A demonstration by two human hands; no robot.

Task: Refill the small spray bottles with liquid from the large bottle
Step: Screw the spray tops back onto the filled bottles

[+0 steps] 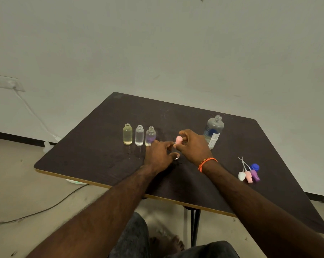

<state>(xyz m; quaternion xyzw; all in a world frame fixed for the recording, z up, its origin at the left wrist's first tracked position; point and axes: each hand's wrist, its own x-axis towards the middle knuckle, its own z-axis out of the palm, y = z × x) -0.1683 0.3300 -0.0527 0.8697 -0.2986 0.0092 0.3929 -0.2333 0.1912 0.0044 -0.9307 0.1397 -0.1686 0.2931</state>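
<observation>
Three small uncapped bottles stand in a row on the dark table: a yellowish one, a clear one and a purple-tinted one. The large clear bottle stands open at the back right. My right hand pinches a pink cap between its fingertips. My left hand sits just below and left of the cap. Its thumb and forefinger close around what looks like a small clear bottle under the cap, mostly hidden by both hands.
Near the table's right edge lie a white spray head, a pink one and a purple one with their dip tubes, next to a blue cap. A cable runs along the floor at left.
</observation>
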